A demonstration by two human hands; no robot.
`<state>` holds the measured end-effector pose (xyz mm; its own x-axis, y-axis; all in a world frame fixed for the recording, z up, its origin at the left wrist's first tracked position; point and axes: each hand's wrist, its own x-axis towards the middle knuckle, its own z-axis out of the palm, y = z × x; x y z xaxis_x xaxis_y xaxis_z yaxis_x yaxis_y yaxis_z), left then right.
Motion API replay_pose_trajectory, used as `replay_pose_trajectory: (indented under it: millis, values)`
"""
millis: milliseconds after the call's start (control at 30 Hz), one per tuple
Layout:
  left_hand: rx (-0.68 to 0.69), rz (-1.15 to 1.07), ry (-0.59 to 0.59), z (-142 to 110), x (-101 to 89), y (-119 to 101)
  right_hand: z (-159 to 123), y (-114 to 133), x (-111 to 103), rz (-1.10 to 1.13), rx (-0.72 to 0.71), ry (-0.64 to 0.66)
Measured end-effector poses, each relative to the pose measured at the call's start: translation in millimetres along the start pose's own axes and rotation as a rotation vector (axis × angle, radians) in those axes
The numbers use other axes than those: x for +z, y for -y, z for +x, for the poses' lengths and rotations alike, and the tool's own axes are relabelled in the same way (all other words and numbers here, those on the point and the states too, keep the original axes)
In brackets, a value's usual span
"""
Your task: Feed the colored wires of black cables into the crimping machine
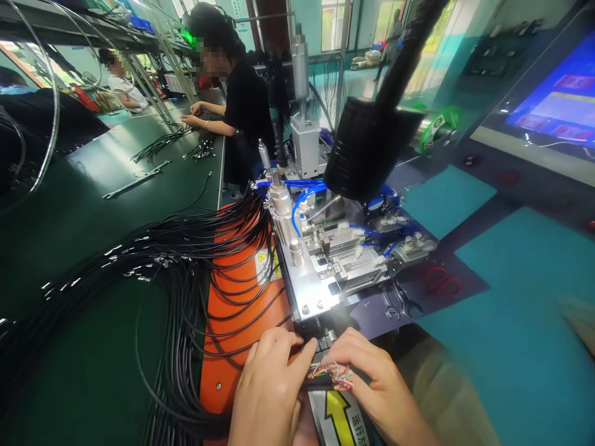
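My left hand (274, 378) is beside the small black fixture (324, 342) at the machine's front edge. Its fingers are curled and the thumb reaches toward the fixture; what they grip is hidden. My right hand (376, 378) is on the other side, with thumb and fingers closed around a bunch of thin coloured wires (343, 375). Red, orange, green and white strands stick out between the two hands. Just beyond them stands the metal machine (309, 294), with pneumatic cylinders and blue air tubes. Below the hands is a label with a yellow arrow (338, 415).
Many black cables (174, 322) spread over the green table (106, 384) and across the orange machine cover (246, 303). Two wrenches (402, 303) lie right of the machine. A black lamp head (372, 145) hangs above it. A co-worker (246, 93) handles cables at the far table side.
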<state>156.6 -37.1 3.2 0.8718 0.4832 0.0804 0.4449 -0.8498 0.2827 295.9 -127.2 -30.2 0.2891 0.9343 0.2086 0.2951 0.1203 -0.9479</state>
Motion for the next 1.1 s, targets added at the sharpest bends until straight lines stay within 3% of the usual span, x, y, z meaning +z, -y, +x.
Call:
replay_pose_trajectory:
  millis: [133, 233, 433, 567, 700, 833, 933, 1033, 1100]
  values:
    - [-0.101, -0.359, 0.192, 0.7, -3.2, 1.7, 1.1, -2.2, 2.4, -0.025, 0.088, -0.058]
    - [-0.163, -0.558, 0.204, 1.4, -6.9, 4.5, -0.7, -1.7, 4.1, -0.057, 0.065, -0.087]
    - [-0.151, -0.705, 0.295, 5.8, -21.9, 10.0, -5.2, 7.2, 6.5, -0.016, 0.04, -0.131]
    - [-0.152, -0.742, 0.203, 6.8, -26.4, 11.0, -5.1, 17.2, 5.5, 0.05, 0.116, -0.146]
    - [-0.278, -0.706, 0.16, 6.0, -24.5, 8.4, -4.2, 24.5, 4.9, 0.193, 0.31, -0.139]
    - [-0.288, -0.704, 0.145, 3.8, -19.4, 6.2, -3.7, 22.0, 6.4, 0.294, 0.453, -0.097]
    - [-0.257, -0.701, 0.089, -1.9, -16.0, 5.5, -4.9, 14.9, 6.3, 0.272, 0.45, -0.143]
    - [-0.255, -0.557, -0.037, -8.6, -16.4, 1.9, -7.4, 8.7, 2.9, 0.133, 0.381, -0.234]
    - [-0.208, -0.469, -0.04, -9.8, -18.7, -3.1, -8.6, 8.0, -0.7, 0.086, 0.345, -0.295]
